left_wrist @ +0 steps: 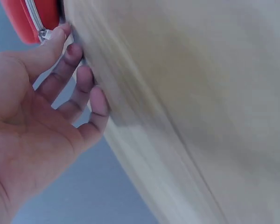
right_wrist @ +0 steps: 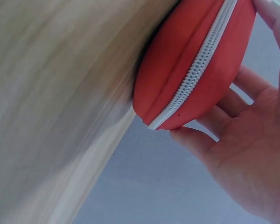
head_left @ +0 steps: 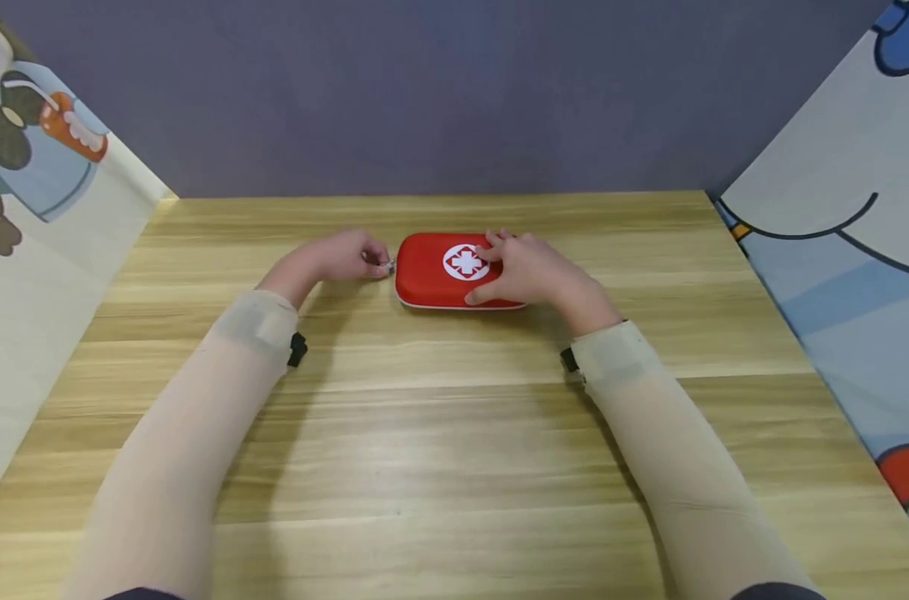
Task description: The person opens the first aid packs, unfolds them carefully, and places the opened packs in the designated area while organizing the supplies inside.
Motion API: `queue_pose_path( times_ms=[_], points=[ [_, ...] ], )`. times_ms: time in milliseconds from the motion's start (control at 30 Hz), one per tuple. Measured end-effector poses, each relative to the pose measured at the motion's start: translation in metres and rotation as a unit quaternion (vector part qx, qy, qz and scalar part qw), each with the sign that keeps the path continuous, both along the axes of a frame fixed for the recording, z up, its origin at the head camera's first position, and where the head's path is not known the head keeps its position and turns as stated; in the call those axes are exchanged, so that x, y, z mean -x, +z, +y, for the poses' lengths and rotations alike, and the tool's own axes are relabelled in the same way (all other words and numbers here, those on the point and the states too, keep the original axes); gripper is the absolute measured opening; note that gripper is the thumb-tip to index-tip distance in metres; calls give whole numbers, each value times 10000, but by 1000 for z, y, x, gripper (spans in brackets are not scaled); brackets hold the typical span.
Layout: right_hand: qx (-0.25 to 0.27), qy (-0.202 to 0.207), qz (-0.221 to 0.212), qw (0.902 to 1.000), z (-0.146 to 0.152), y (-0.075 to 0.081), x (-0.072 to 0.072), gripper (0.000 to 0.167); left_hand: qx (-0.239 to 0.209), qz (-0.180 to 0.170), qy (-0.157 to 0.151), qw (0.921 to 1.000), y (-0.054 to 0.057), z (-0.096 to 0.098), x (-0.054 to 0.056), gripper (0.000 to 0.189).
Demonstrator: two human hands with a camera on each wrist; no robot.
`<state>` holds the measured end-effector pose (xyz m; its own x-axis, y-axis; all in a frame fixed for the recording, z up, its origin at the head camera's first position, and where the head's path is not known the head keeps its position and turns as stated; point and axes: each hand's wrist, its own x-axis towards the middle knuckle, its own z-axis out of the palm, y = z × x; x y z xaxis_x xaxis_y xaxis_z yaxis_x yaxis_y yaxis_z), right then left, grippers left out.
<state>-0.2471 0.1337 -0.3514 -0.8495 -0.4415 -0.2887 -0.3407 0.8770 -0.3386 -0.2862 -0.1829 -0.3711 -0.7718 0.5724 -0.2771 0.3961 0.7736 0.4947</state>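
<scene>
A red first-aid case point(head_left: 424, 271) with a white cross emblem lies flat on the wooden table, its grey-white zipper point(right_wrist: 196, 67) running round the side. At the case's left end, my left hand point(head_left: 347, 254) pinches the small metal zipper pull point(left_wrist: 46, 34) between thumb and index finger, the other fingers loosely bent. Over the right end, my right hand point(head_left: 532, 268) grips the case, thumb at the near side and fingers across the top to the far side. The right wrist view shows the zipper teeth meshed at that end.
The wooden table point(head_left: 424, 450) runs back to a dark grey-blue wall point(head_left: 439, 100). Cartoon-printed panels stand along the left point(head_left: 49, 208) and right point(head_left: 821, 200) sides. A dark wrist device point(head_left: 297, 350) sits at my left sleeve cuff.
</scene>
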Motion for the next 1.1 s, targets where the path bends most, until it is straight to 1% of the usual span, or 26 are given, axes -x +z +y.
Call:
queue_pose_path(
  times_ms=[100, 267, 333, 433, 500, 600, 767, 967, 1100],
  points=[
    [-24, 9, 46, 10000, -1, 1, 1, 90, 82, 31, -124, 9999, 2, -2, -16, 14],
    [-46, 86, 72, 9999, -4, 4, 1, 90, 192, -130, -56, 9997, 8, -3, -44, 17],
    [-57, 75, 42, 9999, -5, 5, 0, 89, 238, -60, -71, 9997, 8, -4, -52, 20],
    [-64, 56, 13, 10000, -7, 6, -1, 90, 249, 105, -117, 9996, 9, -4, -61, 23],
    [-70, 40, -12, 10000, -7, 6, -1, 90, 224, 217, -104, 9995, 9, -3, -66, 25],
    [-50, 1, -24, 10000, -6, 6, 0, 90, 207, 294, -95, 9993, 10, 0, -71, 26],
    [-12, -75, 6, 10000, -5, 6, -1, 90, 302, 344, -115, 9989, 13, 6, -79, 30],
    [-70, -156, 174, 9997, -7, 3, -6, 90, 375, 432, -168, 9982, 12, 11, -86, 34],
    [-346, -220, 400, 9984, -12, 2, -12, 89, 370, 483, -148, 9980, 12, 12, -87, 34]
  ],
)
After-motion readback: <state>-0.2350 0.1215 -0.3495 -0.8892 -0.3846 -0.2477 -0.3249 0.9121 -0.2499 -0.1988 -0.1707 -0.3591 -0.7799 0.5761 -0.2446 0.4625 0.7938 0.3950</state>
